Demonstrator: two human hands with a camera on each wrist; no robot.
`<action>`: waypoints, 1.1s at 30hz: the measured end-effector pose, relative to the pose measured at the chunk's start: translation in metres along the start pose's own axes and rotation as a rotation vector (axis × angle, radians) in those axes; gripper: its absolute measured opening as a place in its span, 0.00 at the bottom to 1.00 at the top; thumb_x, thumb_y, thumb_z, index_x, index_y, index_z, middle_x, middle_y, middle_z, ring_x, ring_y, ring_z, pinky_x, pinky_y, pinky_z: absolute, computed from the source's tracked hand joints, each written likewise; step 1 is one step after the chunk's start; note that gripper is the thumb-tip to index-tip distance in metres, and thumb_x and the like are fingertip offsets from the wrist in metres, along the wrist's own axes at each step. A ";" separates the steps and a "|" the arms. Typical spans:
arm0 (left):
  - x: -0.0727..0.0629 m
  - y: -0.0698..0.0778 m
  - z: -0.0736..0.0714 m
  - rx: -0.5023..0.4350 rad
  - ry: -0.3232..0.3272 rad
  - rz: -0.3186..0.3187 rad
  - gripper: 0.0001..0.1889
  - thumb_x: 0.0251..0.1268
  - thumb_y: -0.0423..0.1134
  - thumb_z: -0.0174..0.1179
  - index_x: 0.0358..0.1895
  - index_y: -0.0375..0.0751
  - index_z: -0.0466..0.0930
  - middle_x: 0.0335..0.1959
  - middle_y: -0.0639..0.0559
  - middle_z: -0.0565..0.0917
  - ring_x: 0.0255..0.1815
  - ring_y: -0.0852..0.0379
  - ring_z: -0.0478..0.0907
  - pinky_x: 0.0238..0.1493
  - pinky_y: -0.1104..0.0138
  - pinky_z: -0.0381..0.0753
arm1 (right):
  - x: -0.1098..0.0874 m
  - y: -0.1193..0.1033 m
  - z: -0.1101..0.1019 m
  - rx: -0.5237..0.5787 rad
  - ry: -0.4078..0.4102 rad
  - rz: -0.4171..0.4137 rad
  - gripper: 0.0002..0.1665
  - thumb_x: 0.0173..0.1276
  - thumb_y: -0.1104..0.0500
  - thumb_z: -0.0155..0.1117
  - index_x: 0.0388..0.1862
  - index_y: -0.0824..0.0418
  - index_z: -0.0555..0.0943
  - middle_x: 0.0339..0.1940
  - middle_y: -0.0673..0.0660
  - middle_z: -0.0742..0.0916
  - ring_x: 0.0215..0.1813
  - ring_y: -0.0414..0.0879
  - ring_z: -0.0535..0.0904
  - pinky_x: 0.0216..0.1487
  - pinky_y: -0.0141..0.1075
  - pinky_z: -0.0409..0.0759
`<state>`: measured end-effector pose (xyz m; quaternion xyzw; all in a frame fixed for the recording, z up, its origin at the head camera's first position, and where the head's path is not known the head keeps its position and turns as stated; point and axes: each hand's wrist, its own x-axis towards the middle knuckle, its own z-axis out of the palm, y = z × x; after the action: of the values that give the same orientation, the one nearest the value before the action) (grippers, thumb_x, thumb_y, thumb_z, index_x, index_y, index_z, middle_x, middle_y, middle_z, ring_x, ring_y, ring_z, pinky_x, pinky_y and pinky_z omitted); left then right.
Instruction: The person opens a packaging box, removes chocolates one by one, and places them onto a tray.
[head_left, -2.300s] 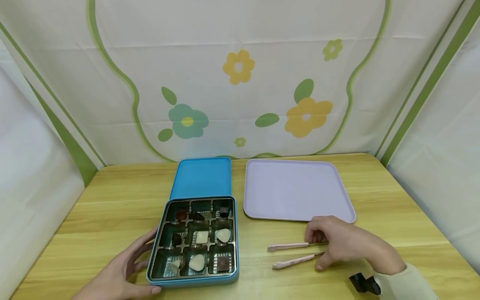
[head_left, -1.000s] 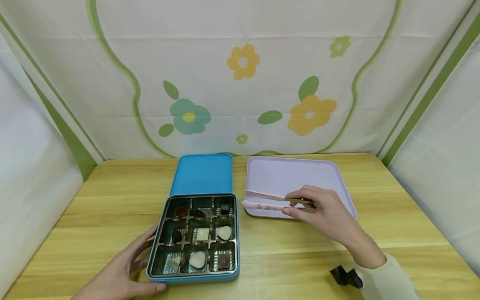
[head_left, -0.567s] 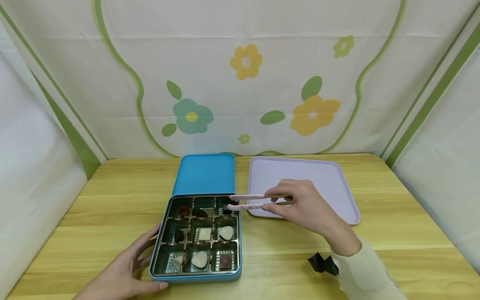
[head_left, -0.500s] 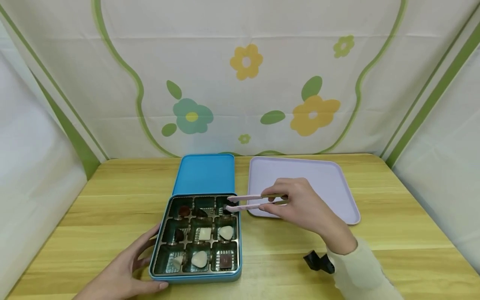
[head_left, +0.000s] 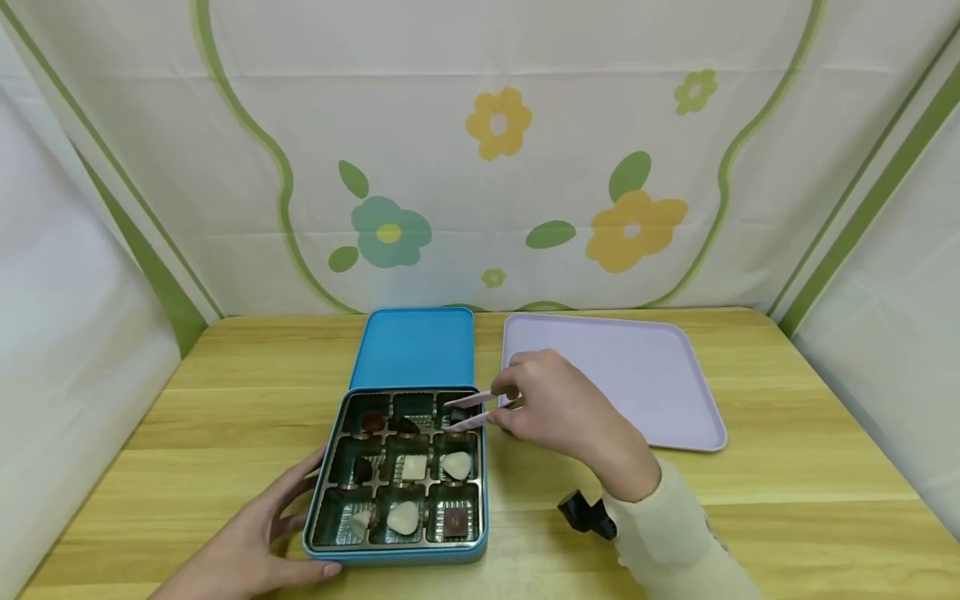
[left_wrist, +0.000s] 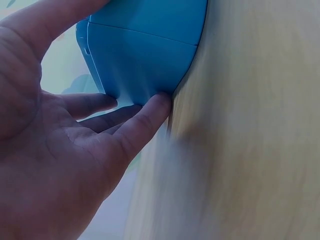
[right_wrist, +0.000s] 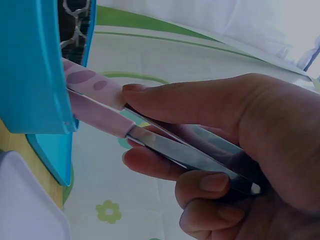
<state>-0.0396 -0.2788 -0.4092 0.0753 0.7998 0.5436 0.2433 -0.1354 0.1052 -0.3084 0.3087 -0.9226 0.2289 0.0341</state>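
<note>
A blue tin box (head_left: 405, 556) holds a divided tray of dark, reddish-brown and white chocolates. My left hand (head_left: 251, 533) holds its front left corner, thumb at the front wall and fingers against the left side; the left wrist view shows the fingertips on the blue wall. My right hand (head_left: 555, 408) pinches metal tongs (right_wrist: 100, 102) with pink patterned tips between thumb and fingers. The tips are apart and reach into the back right compartment, on either side of a dark chocolate (head_left: 458, 414). In the right wrist view, the box wall hides the tip ends.
The blue lid (head_left: 414, 346) lies behind the box, its near edge hidden by it. A lilac tray (head_left: 622, 367) stands to the right, partly behind my right hand. A black wrist piece (head_left: 587, 512) sits by my right sleeve. Flowered white cloth (head_left: 495, 192) closes off the back.
My right hand picked up the tongs from the table, passed over the tray and moved left, lowering the tips into the back right compartment. My left hand stays at the box corner.
</note>
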 end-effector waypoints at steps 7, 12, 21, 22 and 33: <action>-0.001 0.000 0.000 -0.015 0.009 -0.016 0.64 0.62 0.37 0.80 0.91 0.60 0.39 0.89 0.32 0.46 0.85 0.19 0.48 0.60 0.75 0.81 | 0.002 0.005 0.006 -0.009 0.013 -0.020 0.05 0.64 0.61 0.81 0.38 0.59 0.93 0.33 0.50 0.91 0.37 0.40 0.87 0.42 0.33 0.86; -0.001 0.001 0.000 -0.025 0.008 -0.021 0.64 0.61 0.37 0.80 0.90 0.62 0.39 0.90 0.33 0.45 0.85 0.19 0.48 0.60 0.75 0.80 | 0.002 0.009 0.009 0.000 0.023 -0.034 0.05 0.65 0.60 0.81 0.37 0.59 0.94 0.33 0.50 0.91 0.37 0.40 0.88 0.42 0.34 0.86; 0.001 0.000 0.000 -0.036 -0.015 0.002 0.65 0.63 0.34 0.78 0.91 0.55 0.34 0.88 0.27 0.45 0.82 0.16 0.52 0.59 0.72 0.82 | 0.004 0.018 0.011 0.057 0.055 -0.051 0.05 0.63 0.59 0.83 0.35 0.58 0.94 0.31 0.47 0.91 0.33 0.38 0.81 0.38 0.32 0.77; 0.001 0.001 0.000 -0.038 -0.015 -0.003 0.65 0.64 0.34 0.78 0.91 0.55 0.34 0.88 0.27 0.45 0.82 0.16 0.52 0.60 0.70 0.82 | 0.004 0.020 0.011 0.068 0.056 -0.049 0.05 0.63 0.59 0.83 0.35 0.58 0.94 0.31 0.47 0.91 0.33 0.38 0.80 0.37 0.32 0.76; 0.000 0.004 0.000 -0.077 -0.028 -0.036 0.66 0.64 0.34 0.77 0.91 0.54 0.31 0.87 0.24 0.44 0.80 0.14 0.56 0.62 0.53 0.88 | 0.000 0.038 0.011 0.245 0.072 0.054 0.07 0.61 0.58 0.85 0.38 0.55 0.95 0.33 0.44 0.93 0.34 0.34 0.82 0.38 0.32 0.80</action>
<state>-0.0399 -0.2777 -0.4058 0.0589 0.7759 0.5685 0.2670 -0.1565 0.1274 -0.3338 0.2771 -0.8938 0.3518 0.0227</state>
